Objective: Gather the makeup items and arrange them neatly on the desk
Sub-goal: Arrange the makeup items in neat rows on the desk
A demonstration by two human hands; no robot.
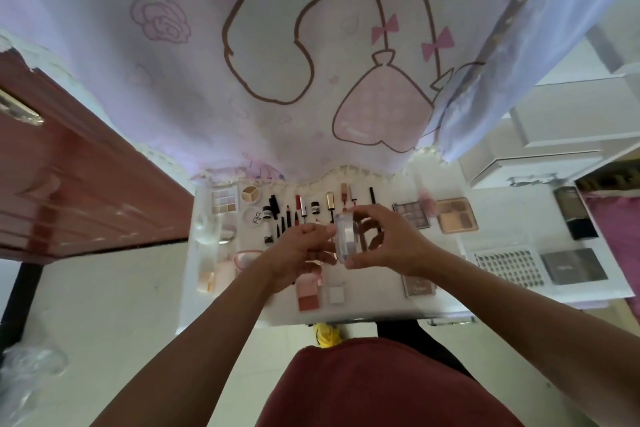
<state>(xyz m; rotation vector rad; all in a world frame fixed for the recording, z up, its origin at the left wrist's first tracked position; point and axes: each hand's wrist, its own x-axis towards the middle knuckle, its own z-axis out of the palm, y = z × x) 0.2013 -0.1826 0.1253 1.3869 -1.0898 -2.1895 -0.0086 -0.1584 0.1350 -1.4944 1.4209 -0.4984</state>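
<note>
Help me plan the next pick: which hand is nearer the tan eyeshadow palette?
Right. The right hand lies just left of the tan eyeshadow palette; the left hand is farther left.

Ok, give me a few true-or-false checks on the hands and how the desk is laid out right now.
1. The left hand and right hand both hold the round clear case. True.
2. The row of pencils and tubes lies at the back of the desk. True.
3. The desk is dark wood. False: it is white.
4. The peach palette lies left of the hands. False: it lies to their right.
</note>
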